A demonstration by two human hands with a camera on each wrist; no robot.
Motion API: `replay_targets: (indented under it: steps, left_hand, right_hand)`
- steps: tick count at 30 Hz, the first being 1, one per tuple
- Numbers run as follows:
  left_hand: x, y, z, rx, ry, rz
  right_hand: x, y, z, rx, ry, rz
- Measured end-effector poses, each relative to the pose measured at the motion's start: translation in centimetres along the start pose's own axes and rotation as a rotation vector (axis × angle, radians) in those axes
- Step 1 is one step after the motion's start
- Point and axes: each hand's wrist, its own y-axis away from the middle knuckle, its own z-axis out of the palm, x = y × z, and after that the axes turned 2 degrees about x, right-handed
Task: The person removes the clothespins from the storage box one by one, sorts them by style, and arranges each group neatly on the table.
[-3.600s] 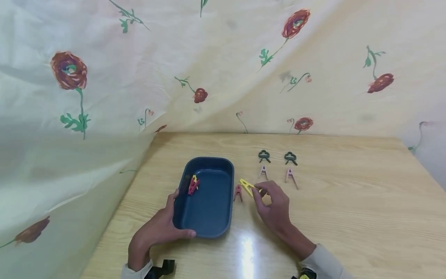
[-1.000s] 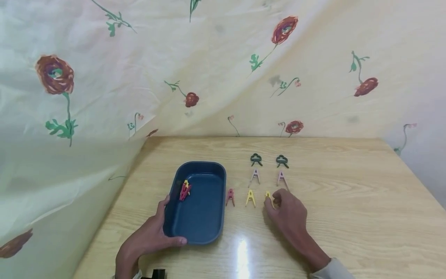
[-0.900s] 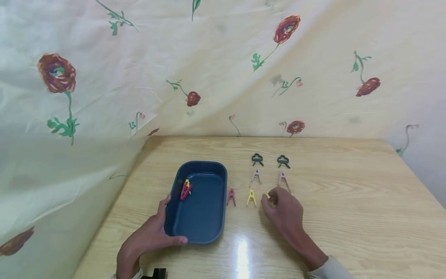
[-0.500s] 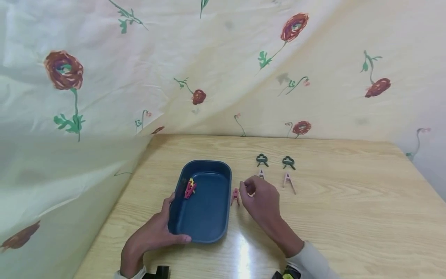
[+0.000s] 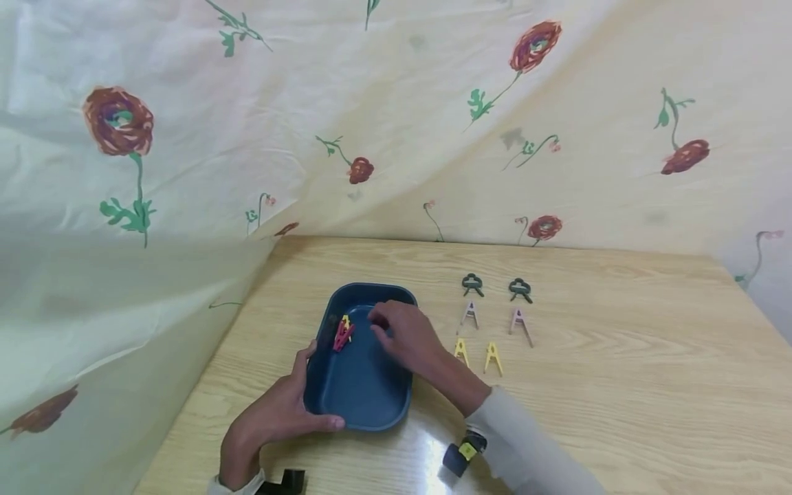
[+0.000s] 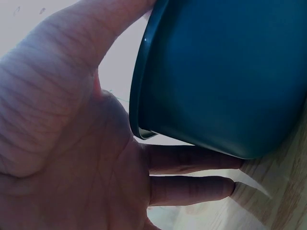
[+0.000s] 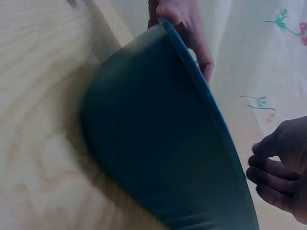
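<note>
A deep blue plastic tray [image 5: 365, 385] stands on the table. My left hand [image 5: 278, 412] holds its near left corner, the thumb over the rim and the fingers along the outer wall. Inside the tray, by the left wall, a pink clothespin [image 5: 342, 337] lies over a yellow clothespin [image 5: 346, 322]. My right hand [image 5: 408, 337] hovers over the tray's right side. In the right wrist view its loosely curled fingers [image 7: 273, 167] hold nothing. Two yellow clothespins [image 5: 492, 357] lie right of my right forearm, one partly covered by it.
Behind the yellow clothespins lie two pale pink clothespins [image 5: 518, 322] and two dark green clips [image 5: 520, 289], set in rows. The wooden table [image 5: 619, 385] meets a flowered cloth [image 5: 396, 124] at its back and left.
My right hand has left the second yellow clothespin on the table and moved left over the tray. A pink clothespin beside the tray is now hidden behind it. My left hand keeps its hold.
</note>
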Motion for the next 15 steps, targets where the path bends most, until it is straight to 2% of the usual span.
replay_targets:
  steps: [6,11,15]
  left_hand:
    - [-0.2,0.0,-0.1,0.002,0.006,0.028]
    - [-0.2,0.0,-0.1,0.001,0.024,0.039]
    - [-0.1,0.1,-0.2,-0.001,0.036,0.044]
  right_hand:
    - [0.0,-2.7,0.9,-0.135,0.034,-0.051]
    - [0.7,-4.6,1.7,-0.202,0.062,-0.062]
    - [1.0,-5.3,2.4,-0.256,0.071,-0.054]
